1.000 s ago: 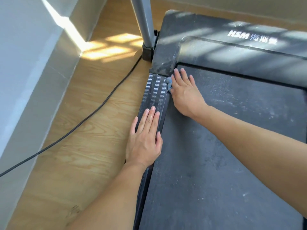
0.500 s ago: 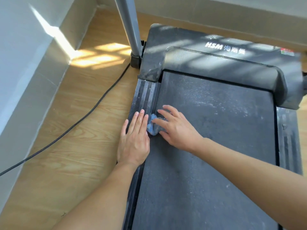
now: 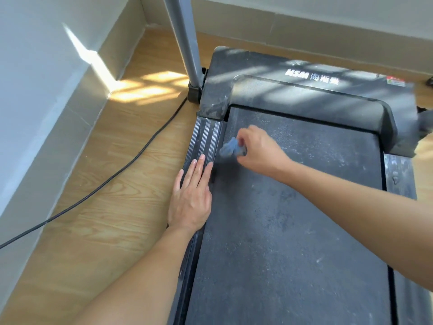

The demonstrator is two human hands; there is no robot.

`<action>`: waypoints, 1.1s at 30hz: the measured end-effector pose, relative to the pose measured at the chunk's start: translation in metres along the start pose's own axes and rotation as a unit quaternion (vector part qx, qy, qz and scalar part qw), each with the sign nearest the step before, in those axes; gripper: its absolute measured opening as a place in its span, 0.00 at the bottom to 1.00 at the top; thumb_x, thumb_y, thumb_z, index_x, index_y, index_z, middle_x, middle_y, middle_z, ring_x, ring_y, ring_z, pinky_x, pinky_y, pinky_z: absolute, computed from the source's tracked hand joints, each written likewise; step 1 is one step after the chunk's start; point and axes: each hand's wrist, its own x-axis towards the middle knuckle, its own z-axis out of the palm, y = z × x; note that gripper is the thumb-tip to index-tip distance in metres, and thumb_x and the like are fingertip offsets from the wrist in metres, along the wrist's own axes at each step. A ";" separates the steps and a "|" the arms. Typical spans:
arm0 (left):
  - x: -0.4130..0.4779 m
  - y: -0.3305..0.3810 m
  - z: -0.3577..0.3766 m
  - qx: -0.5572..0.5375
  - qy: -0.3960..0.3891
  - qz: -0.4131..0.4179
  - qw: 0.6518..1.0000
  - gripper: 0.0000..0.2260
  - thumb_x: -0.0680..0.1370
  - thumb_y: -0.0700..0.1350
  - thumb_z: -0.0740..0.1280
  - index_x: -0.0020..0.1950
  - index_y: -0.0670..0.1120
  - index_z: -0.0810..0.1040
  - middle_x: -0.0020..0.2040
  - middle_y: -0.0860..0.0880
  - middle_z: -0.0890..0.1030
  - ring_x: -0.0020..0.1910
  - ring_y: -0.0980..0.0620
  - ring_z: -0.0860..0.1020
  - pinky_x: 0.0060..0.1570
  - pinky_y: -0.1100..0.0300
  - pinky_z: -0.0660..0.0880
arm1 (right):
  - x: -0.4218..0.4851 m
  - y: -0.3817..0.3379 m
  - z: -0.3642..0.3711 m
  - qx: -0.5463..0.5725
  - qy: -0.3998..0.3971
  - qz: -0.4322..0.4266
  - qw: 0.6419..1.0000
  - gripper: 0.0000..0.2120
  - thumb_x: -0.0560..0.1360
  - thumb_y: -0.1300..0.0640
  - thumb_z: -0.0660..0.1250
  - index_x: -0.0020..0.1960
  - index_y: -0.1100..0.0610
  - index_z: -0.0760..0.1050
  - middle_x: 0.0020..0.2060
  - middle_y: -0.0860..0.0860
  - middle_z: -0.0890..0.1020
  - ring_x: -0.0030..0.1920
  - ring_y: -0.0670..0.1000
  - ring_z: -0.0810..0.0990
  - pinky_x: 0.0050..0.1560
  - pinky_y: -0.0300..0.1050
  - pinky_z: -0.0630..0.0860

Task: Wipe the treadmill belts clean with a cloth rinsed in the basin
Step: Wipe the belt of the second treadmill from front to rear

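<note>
My right hand [image 3: 260, 151] pinches the small bluish cloth [image 3: 230, 148], bunched between thumb and curled fingers [image 3: 244, 134], over the left edge of the treadmill belt [image 3: 293, 219] near its front. I cannot tell whether the cloth touches the belt. My left hand [image 3: 191, 198] lies flat on the ribbed side rail [image 3: 206, 137], with its fingers straight and together. The cloth looks soft, limp and light. I judge it best gripped mid-wad, so that a broad pad presses on the dusty belt.
</note>
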 end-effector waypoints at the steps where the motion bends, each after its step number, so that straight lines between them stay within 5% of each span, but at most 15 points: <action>1: -0.001 0.001 -0.002 -0.006 0.003 0.007 1.000 0.29 0.84 0.45 0.52 0.87 0.51 0.55 0.88 0.53 0.49 0.86 0.54 0.52 0.84 0.46 0.55 | -0.001 0.005 -0.006 -0.037 0.018 -0.017 0.999 0.10 0.73 0.57 0.71 0.49 0.53 0.70 0.47 0.48 0.72 0.48 0.53 0.73 0.40 0.47 0.69; 5: -0.001 0.004 -0.006 -0.038 0.034 0.035 0.998 0.26 0.83 0.42 0.56 0.83 0.46 0.67 0.86 0.48 0.60 0.81 0.50 0.66 0.79 0.46 0.63 | -0.020 0.016 0.005 -0.174 -0.082 -0.113 0.975 0.21 0.73 0.38 0.74 0.55 0.52 0.73 0.51 0.49 0.73 0.50 0.51 0.70 0.41 0.51 0.73; 8: 0.020 0.013 -0.009 -0.061 0.070 0.022 0.995 0.19 0.81 0.41 0.58 0.69 0.43 0.78 0.78 0.45 0.73 0.72 0.46 0.74 0.75 0.46 0.68 | -0.034 0.020 0.023 -0.188 0.003 -0.156 0.970 0.23 0.75 0.41 0.71 0.60 0.57 0.74 0.58 0.55 0.75 0.56 0.58 0.74 0.53 0.55 0.77; 10: 0.028 0.015 -0.005 -0.051 0.066 0.018 0.996 0.19 0.81 0.42 0.58 0.69 0.43 0.78 0.78 0.45 0.73 0.76 0.46 0.72 0.76 0.46 0.67 | -0.041 0.023 0.038 -0.172 0.027 -0.123 0.977 0.31 0.79 0.39 0.65 0.71 0.61 0.71 0.70 0.60 0.72 0.69 0.62 0.71 0.67 0.58 0.73; 13: 0.026 0.010 0.006 -0.001 0.036 0.009 0.999 0.25 0.84 0.45 0.55 0.81 0.43 0.68 0.86 0.45 0.61 0.85 0.47 0.59 0.81 0.44 0.61 | -0.045 0.030 0.065 -0.209 -0.051 -0.097 0.972 0.48 0.80 0.26 0.48 0.83 0.64 0.55 0.83 0.62 0.55 0.83 0.61 0.53 0.82 0.59 0.55; 17: 0.030 0.009 0.013 0.004 0.030 -0.017 0.999 0.27 0.85 0.47 0.55 0.84 0.43 0.63 0.87 0.42 0.54 0.87 0.46 0.53 0.83 0.45 0.58 | -0.023 0.041 0.075 -0.236 -0.082 -0.089 0.964 0.54 0.77 0.21 0.44 0.84 0.63 0.45 0.84 0.60 0.44 0.84 0.59 0.41 0.83 0.60 0.48; 23: 0.031 0.011 0.013 0.016 0.033 -0.023 0.999 0.27 0.84 0.46 0.56 0.84 0.43 0.64 0.87 0.43 0.54 0.87 0.46 0.53 0.83 0.45 0.59 | 0.057 0.053 0.045 -0.231 -0.038 -0.041 0.971 0.52 0.77 0.22 0.40 0.85 0.61 0.43 0.84 0.59 0.44 0.84 0.58 0.39 0.83 0.61 0.43; 33: 0.033 0.010 0.011 0.003 0.038 -0.026 0.999 0.27 0.83 0.46 0.57 0.83 0.44 0.65 0.87 0.44 0.57 0.86 0.46 0.55 0.83 0.45 0.59 | 0.072 0.074 0.033 -0.226 -0.071 -0.107 0.966 0.50 0.79 0.24 0.41 0.84 0.62 0.40 0.84 0.58 0.42 0.84 0.56 0.39 0.83 0.53 0.40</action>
